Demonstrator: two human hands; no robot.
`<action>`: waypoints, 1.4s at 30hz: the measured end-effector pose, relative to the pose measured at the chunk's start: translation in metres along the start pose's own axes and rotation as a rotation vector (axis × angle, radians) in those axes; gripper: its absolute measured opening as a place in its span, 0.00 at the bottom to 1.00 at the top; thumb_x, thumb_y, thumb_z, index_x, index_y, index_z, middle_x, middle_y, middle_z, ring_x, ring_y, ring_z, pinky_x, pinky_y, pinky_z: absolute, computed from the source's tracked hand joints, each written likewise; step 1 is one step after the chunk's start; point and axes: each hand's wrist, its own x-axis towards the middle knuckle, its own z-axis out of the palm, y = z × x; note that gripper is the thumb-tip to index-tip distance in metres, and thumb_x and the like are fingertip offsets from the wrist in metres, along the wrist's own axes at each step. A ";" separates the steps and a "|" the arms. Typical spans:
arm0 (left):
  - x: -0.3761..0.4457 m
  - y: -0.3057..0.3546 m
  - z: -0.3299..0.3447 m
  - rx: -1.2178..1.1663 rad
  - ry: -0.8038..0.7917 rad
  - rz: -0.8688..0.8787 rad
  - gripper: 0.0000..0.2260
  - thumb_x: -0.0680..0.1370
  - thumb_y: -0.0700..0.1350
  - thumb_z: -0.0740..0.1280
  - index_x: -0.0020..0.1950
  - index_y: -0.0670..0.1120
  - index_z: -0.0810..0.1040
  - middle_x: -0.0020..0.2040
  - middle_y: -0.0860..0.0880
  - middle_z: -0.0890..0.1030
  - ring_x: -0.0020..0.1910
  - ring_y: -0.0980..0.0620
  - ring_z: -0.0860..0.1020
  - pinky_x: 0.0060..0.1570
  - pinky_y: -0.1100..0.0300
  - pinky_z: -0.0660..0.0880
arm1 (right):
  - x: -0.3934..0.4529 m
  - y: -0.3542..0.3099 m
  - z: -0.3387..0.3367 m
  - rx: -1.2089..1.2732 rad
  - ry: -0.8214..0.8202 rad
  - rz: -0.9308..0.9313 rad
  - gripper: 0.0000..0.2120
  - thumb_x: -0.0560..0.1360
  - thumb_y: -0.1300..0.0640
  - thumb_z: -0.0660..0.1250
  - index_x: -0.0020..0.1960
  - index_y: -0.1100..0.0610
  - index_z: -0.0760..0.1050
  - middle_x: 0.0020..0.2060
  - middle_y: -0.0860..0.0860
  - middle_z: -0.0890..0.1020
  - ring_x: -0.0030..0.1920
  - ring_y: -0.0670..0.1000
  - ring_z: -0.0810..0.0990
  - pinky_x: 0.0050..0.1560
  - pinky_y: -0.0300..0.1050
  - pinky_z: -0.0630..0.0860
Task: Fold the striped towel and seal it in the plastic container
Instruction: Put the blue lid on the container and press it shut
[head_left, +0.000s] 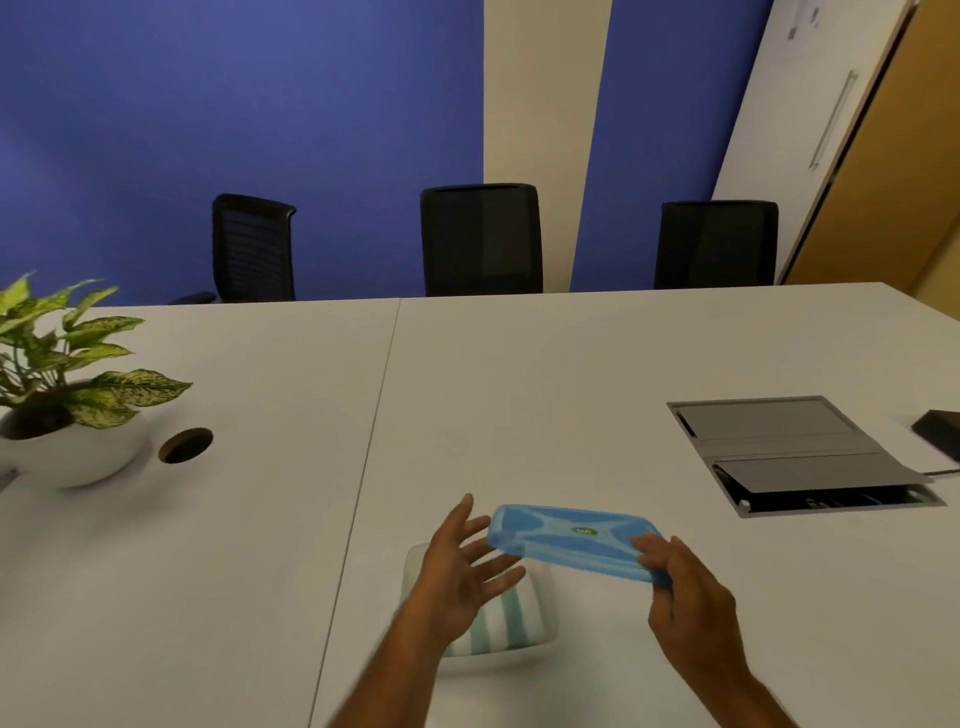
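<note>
The folded towel (506, 618), white with green stripes, lies inside a clear plastic container (415, 558) near the table's front edge. Above it hovers a blue lid (571, 538) with a green logo, tilted and held off the table. My right hand (685, 587) pinches the lid's near right corner. At the lid's left end my left hand (462, 564) has its fingers spread, touching or nearly touching the rim, and it covers part of the container.
A potted plant in a white bowl (72, 457) stands at the left beside a round cable hole (185, 445). An open grey cable box (800, 457) is set into the table at right, with a black device (940, 428) beyond. Three black chairs line the far side.
</note>
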 end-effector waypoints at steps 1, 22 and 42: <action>-0.005 0.002 -0.005 0.029 -0.010 0.006 0.21 0.72 0.52 0.75 0.58 0.39 0.81 0.53 0.37 0.85 0.49 0.38 0.85 0.45 0.47 0.83 | -0.001 -0.003 0.003 -0.004 0.011 -0.051 0.18 0.63 0.82 0.69 0.48 0.66 0.81 0.49 0.55 0.86 0.52 0.55 0.85 0.64 0.51 0.73; -0.031 -0.006 -0.064 0.341 0.303 0.248 0.17 0.75 0.32 0.65 0.61 0.47 0.75 0.47 0.40 0.81 0.35 0.43 0.80 0.32 0.57 0.82 | -0.012 -0.057 0.070 0.887 -0.322 0.928 0.20 0.78 0.65 0.64 0.63 0.45 0.72 0.57 0.49 0.80 0.54 0.48 0.80 0.48 0.42 0.76; 0.008 -0.052 -0.084 0.839 0.574 0.451 0.18 0.77 0.43 0.70 0.65 0.44 0.73 0.55 0.46 0.80 0.52 0.47 0.78 0.47 0.57 0.75 | -0.029 -0.052 0.115 0.551 -0.489 0.993 0.19 0.79 0.54 0.63 0.69 0.55 0.73 0.61 0.54 0.81 0.61 0.56 0.78 0.65 0.56 0.74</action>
